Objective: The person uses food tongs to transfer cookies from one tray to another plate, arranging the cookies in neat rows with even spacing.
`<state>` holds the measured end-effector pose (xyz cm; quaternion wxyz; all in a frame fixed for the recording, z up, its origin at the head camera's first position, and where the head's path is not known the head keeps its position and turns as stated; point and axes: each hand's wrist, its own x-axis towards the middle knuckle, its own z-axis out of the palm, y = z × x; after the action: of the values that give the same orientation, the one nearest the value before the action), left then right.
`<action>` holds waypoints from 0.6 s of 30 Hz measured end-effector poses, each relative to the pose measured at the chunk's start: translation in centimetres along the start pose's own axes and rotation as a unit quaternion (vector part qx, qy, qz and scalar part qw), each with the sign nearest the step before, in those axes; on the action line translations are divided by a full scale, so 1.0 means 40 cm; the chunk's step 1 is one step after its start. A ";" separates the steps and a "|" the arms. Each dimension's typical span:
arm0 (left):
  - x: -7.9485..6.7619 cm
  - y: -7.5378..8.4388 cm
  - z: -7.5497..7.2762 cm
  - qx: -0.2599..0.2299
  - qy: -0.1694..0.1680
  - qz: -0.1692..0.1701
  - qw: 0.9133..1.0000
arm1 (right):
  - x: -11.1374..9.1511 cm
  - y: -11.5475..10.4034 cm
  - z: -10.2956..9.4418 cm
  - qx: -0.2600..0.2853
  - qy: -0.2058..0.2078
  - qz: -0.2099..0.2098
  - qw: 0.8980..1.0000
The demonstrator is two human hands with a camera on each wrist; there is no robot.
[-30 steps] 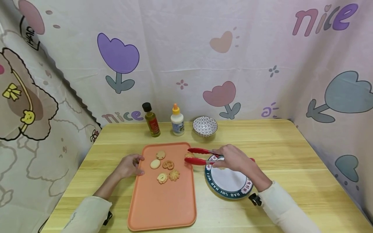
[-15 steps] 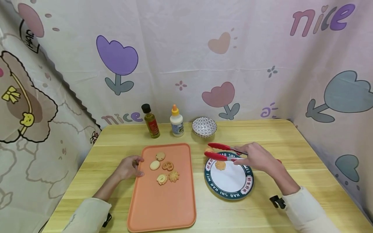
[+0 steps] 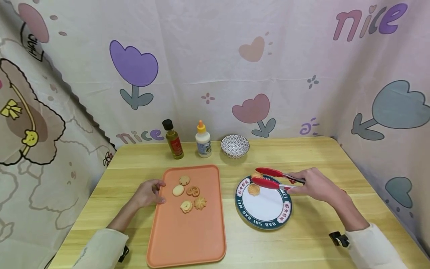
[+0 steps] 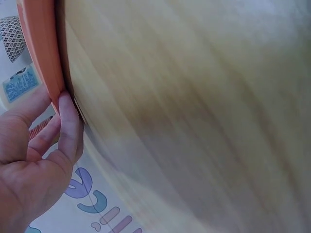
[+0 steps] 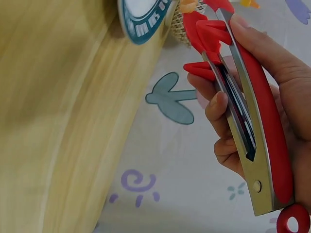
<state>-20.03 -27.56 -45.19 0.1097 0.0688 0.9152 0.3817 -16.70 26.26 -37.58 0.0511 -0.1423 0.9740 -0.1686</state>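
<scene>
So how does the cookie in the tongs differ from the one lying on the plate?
The cookie in the tongs is pinched between red tips over the plate rim, mostly hidden; the cookie on the plate lies flat, free and fully visible. The right hand grips the tongs. Both are golden-brown.

Home craft-style tabletop booth: wooden table [image 3: 302, 157], cartoon tulip curtains [image 3: 215, 67] on three sides.
</scene>
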 end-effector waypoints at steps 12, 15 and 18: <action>0.001 0.005 -0.005 0.006 0.003 0.004 1.000 | -0.032 0.045 0.009 0.010 -0.020 0.023 0.999; 0.000 0.004 -0.004 0.008 0.003 0.004 1.000 | -0.036 0.047 0.012 0.011 -0.025 0.026 0.999; -0.001 0.003 -0.003 0.008 0.004 0.003 1.000 | -0.039 0.049 0.016 0.008 -0.027 0.025 0.999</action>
<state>-20.01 -27.57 -45.03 0.1047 0.0713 0.9183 0.3751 -15.61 28.28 -38.78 0.0829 -0.1217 0.9742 -0.1712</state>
